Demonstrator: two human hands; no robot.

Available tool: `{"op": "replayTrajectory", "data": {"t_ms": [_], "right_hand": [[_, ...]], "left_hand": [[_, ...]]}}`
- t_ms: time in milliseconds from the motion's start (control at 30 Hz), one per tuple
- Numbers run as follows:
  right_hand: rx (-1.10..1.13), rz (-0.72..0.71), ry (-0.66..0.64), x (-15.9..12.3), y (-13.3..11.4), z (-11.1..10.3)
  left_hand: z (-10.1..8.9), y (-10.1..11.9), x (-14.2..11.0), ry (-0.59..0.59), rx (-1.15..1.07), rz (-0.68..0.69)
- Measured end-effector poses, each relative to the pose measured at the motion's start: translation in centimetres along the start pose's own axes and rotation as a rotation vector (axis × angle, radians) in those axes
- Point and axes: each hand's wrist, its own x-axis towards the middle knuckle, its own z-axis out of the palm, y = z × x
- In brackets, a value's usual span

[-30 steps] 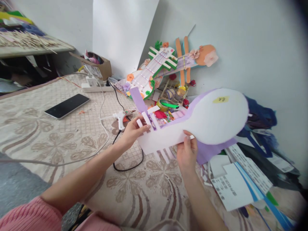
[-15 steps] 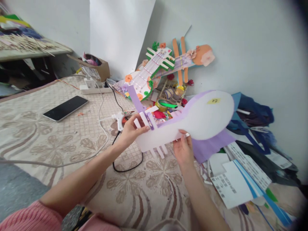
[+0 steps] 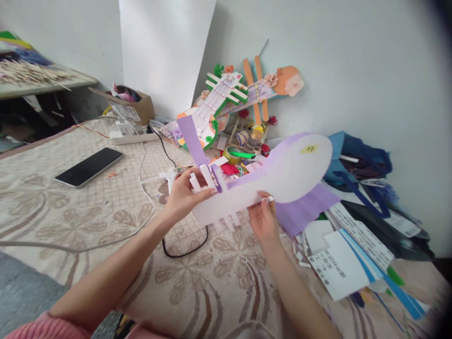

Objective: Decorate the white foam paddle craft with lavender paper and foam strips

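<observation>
Both hands support a white lute-shaped cutout [image 3: 300,165] with purple paper along its edge and a small yellow sticker on its round body. At the neck's left end, my left hand [image 3: 185,190] grips the edge beside several short white pegs, its thumb on the white face. Its other fingers are partly hidden. My right hand [image 3: 263,219] pinches the neck's lower edge near the round body, where a small white bit shows by the thumb. A purple strip [image 3: 192,139] sticks up beyond the left hand. Purple sheet [image 3: 305,207] lies under the round body.
A white glue gun [image 3: 171,176] lies behind my left hand, its black cord [image 3: 183,254] looping forward. A phone [image 3: 88,167] and power strip [image 3: 130,136] are at left. Decorated paper lutes [image 3: 226,96] lean at the wall. Printed boards [image 3: 339,268] and bags [image 3: 367,162] crowd the right.
The cutout has tilted slightly and its round body has shifted left in view, both hands staying on it. The whole scene has also drifted left as the camera turned.
</observation>
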Motion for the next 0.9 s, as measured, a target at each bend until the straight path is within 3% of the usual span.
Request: {"op": "replayTrajectory", "data": {"t_ms": [167, 333, 467, 600, 800, 900], "right_hand": [[0.018, 0.029, 0.005, -0.4, 0.3, 0.2], [-0.06, 0.165, -0.068, -1.9, -0.3, -0.3], [-0.289, 0.355, -0.152, -3.7, -1.2, -1.7], [-0.582, 0.356, -0.155, -4.8, -2.3, -2.4], [-0.668, 0.266, -0.417, -5.1, -5.3, 1.4], [-0.767, 0.127, -0.557, -4.6, -6.2, 3.8]], "left_hand": [[-0.1, 0.7, -0.2, 0.009, 0.075, -0.045], [-1.0, 1.7, 0.2, -0.084, 0.148, -0.038], [-2.1, 1.8, 1.0, -0.121, 0.211, -0.048], [-2.7, 1.4, 1.8, -0.148, 0.159, -0.07], [-3.0, 1.7, 2.4, -0.226, 0.166, -0.068], [-3.0, 1.8, 2.4, -0.267, 0.155, -0.002]]}}
